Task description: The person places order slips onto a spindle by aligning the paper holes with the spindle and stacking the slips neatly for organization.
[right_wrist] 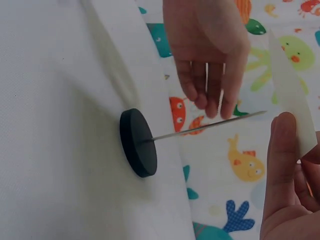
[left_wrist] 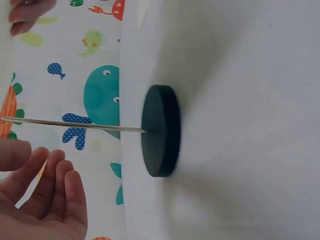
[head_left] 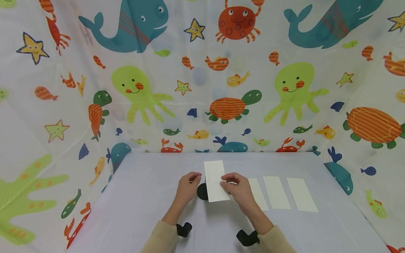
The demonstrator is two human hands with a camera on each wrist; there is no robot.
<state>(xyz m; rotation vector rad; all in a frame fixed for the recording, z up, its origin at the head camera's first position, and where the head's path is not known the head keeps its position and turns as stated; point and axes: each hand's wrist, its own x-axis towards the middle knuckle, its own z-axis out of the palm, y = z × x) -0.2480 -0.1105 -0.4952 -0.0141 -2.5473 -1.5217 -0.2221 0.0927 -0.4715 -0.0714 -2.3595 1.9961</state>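
Note:
A receipt spike with a round black base stands on the table, and its thin metal rod points up. My right hand pinches a cream paper slip with faint lines by its right side. In the head view this slip covers the rod and part of the base. The right wrist view shows the slip near the rod's tip, apart from it. My left hand is left of the spike, its fingers loosely bent with nothing between them.
To the right, three similar slips lie in a row on the white-covered table: a near one, partly behind my right hand, a middle one and a far one. A sea-animal curtain hangs behind the table.

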